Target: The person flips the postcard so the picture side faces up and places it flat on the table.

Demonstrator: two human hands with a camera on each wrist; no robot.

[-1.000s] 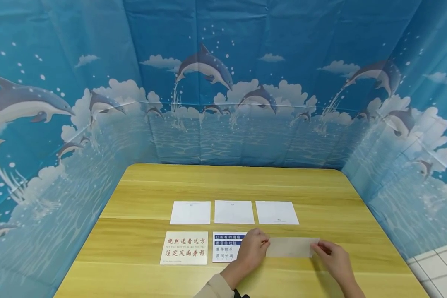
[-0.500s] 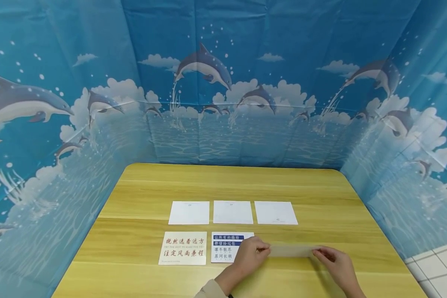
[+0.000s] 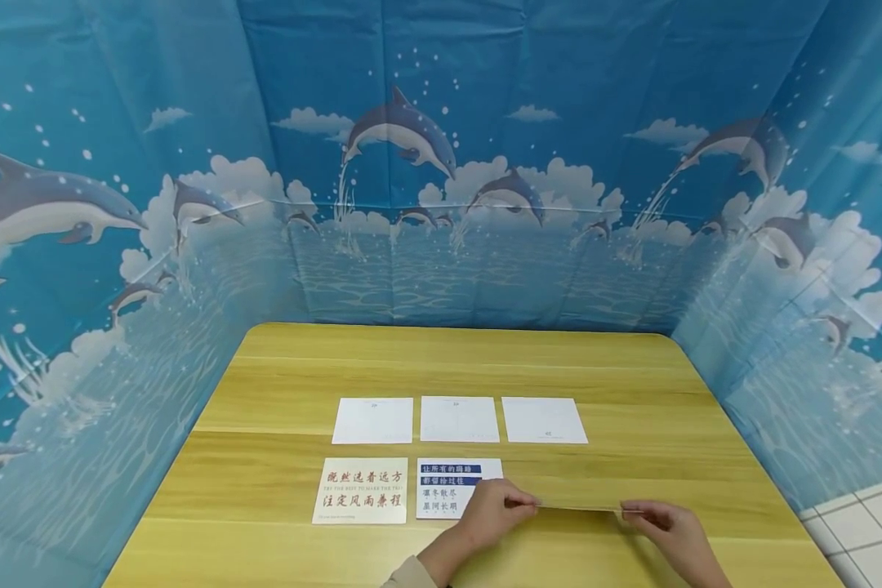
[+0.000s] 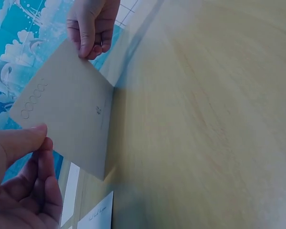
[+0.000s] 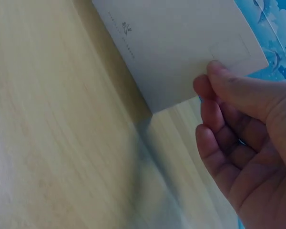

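Note:
Both hands pinch one postcard (image 4: 76, 105), whose pale back with a row of small printed loops and a tiny emblem faces the wrist cameras. My left hand (image 3: 488, 514) grips its left edge between thumb and fingers. At the opposite edge, my right hand (image 5: 257, 129) pinches it the same way, the thumb near a printed stamp box. From the head view the postcard shows only as a thin line, tilted nearly edge-on. Just left of it lies a card with blue bands and lettering (image 3: 441, 508), partly covered by my left hand. A cream card with red lettering (image 3: 360, 492) lies farther left.
Behind the lettered cards, three white cards (image 3: 460, 420) lie face down in a row on the yellow wooden table (image 3: 265, 367). A blue dolphin-print curtain (image 3: 426, 269) encloses the table's back and sides. White floor tiles (image 3: 867, 523) show at the right.
The postcard has tipped from showing its broad pale face to nearly edge-on in the head view. Both hands have lowered slightly in that view, still holding its edges.

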